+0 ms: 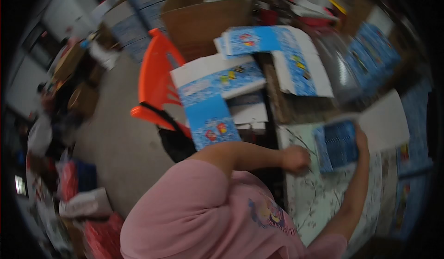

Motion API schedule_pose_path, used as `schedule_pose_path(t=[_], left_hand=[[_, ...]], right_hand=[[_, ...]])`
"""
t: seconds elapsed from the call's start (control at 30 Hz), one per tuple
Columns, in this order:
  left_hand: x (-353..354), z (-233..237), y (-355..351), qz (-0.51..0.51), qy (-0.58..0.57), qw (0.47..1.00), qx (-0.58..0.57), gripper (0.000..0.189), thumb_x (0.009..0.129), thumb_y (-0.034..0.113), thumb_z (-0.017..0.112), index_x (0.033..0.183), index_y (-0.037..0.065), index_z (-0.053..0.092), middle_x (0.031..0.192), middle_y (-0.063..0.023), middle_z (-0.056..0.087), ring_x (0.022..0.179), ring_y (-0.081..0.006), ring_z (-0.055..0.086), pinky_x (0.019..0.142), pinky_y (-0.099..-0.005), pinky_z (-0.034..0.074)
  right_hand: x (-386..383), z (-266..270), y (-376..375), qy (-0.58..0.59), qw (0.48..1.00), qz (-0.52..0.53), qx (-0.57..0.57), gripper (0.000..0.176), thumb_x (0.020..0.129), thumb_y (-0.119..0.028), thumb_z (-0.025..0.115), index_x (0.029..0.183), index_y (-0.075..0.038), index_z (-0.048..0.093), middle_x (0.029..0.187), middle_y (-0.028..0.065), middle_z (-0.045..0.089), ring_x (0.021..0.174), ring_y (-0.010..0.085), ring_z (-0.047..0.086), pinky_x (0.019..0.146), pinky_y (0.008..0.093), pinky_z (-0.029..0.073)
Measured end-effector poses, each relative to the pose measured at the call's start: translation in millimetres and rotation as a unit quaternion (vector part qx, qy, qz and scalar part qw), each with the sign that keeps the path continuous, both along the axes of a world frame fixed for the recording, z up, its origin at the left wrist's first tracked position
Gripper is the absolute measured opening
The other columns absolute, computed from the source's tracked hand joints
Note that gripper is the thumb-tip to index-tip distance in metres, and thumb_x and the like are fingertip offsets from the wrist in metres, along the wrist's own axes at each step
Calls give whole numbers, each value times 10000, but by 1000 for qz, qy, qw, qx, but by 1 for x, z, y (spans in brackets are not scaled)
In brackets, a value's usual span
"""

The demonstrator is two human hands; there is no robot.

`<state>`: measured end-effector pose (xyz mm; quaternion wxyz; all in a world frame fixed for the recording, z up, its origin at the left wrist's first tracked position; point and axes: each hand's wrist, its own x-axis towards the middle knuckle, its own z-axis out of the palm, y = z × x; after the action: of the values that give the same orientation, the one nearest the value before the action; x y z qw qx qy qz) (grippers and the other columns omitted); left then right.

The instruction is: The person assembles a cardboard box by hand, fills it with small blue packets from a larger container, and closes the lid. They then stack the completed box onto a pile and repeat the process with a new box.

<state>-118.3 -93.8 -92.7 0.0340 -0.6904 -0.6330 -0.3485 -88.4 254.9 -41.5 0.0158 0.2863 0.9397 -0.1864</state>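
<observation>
My left hand (pixel 296 159) is curled into a fist over the patterned white table cover (pixel 300 194), left of a small blue box. Whatever might be inside that fist is hidden. My right hand (pixel 361 140) wraps round the right side of the blue box (pixel 336 144), which rests on the cover. A plain white sheet or flap (pixel 388 122) spreads out beside my right hand, to its upper right. Blue-and-white printed cardboard pieces (pixel 203 104) lie beyond my left forearm, and more of them (pixel 300 60) are stacked farther back.
An orange chair (pixel 155 69) stands left of the cardboard pieces. Behind it is a large open brown carton (pixel 203 27). Clear plastic (pixel 337 64) and blue printed packs (pixel 372 55) are at the upper right. Red bags (pixel 104 236) and boxes line the left side.
</observation>
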Motion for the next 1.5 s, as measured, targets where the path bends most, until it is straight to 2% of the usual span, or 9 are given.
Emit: schedule_pose_path(t=[0.13, 0.23, 0.47, 0.5, 1.13, 1.2, 1.23, 1.33, 1.5], left_hand=[[1, 30, -4, -30, -76, 995, -60, 123, 743, 177, 590, 759, 56, 601, 727, -107, 571, 688, -288, 565, 587, -382, 461], [36, 81, 1, -172, -247, 952, -63, 66, 790, 75, 595, 824, 23, 617, 742, -113, 591, 669, -246, 580, 570, -332, 453], [103, 244, -26, -642, -600, 463, -116, 206, 793, 66, 607, 961, -52, 620, 918, -129, 630, 850, -267, 598, 670, -305, 478], [102, 245, -25, -647, -600, 456, -116, 206, 793, 66, 607, 961, -52, 620, 918, -129, 630, 850, -267, 598, 670, -305, 478], [62, 254, -12, -656, -457, 598, -63, 177, 795, 60, 607, 943, -37, 612, 954, -171, 593, 835, -219, 598, 699, -284, 465], [24, 233, 2, -284, -260, 921, 58, 272, 786, 116, 640, 1019, -20, 602, 996, -155, 597, 898, -280, 590, 764, -327, 468], [11, 211, 22, -70, -264, 957, 94, 348, 791, 154, 648, 1087, -13, 574, 1012, -163, 602, 921, -278, 585, 799, -334, 458], [-77, 105, 73, 153, -255, 955, 0, 370, 871, 252, 548, 1071, -60, 551, 887, -159, 610, 836, -177, 580, 739, -308, 458], [-77, 79, 61, 99, -419, 874, -223, 401, 898, 299, 505, 1052, -66, 562, 820, -90, 586, 766, -115, 519, 679, -290, 439]], right_hand=[[26, 24, -27, 51, 994, -79, -47, 762, 886, -610, 252, 935, 52, 626, 1026, 261, 596, 995, 375, 545, 899, 390, 381], [36, 35, -52, -9, 994, -97, -53, 744, 893, -581, 255, 1041, 59, 604, 1134, 279, 536, 1097, 395, 495, 962, 404, 346], [27, 32, -67, 2, 988, -111, -106, 813, 870, -644, 210, 1082, 42, 592, 1159, 266, 531, 1109, 385, 489, 970, 366, 338], [27, 31, -64, -9, 986, -119, -114, 814, 870, -644, 207, 1095, 42, 584, 1171, 266, 524, 1118, 384, 484, 976, 365, 333], [28, 38, -73, -7, 981, -145, -127, 770, 889, -606, 194, 1166, 25, 535, 1266, 250, 453, 1197, 377, 417, 1022, 394, 281], [30, 40, -75, 2, 981, -146, -128, 775, 881, -618, 220, 1155, 32, 542, 1255, 248, 466, 1187, 378, 428, 1013, 389, 293], [28, 41, -72, 10, 981, -144, -130, 775, 881, -618, 220, 1155, 32, 542, 1255, 248, 466, 1187, 378, 428, 1013, 389, 293], [26, 28, -67, 21, 974, -139, -179, 785, 871, -632, 242, 1147, 37, 546, 1249, 240, 476, 1182, 375, 434, 999, 386, 314], [34, 36, -73, 3, 986, -58, -153, 789, 879, -637, 218, 1136, 24, 565, 1177, 248, 530, 1108, 368, 498, 966, 367, 356]])
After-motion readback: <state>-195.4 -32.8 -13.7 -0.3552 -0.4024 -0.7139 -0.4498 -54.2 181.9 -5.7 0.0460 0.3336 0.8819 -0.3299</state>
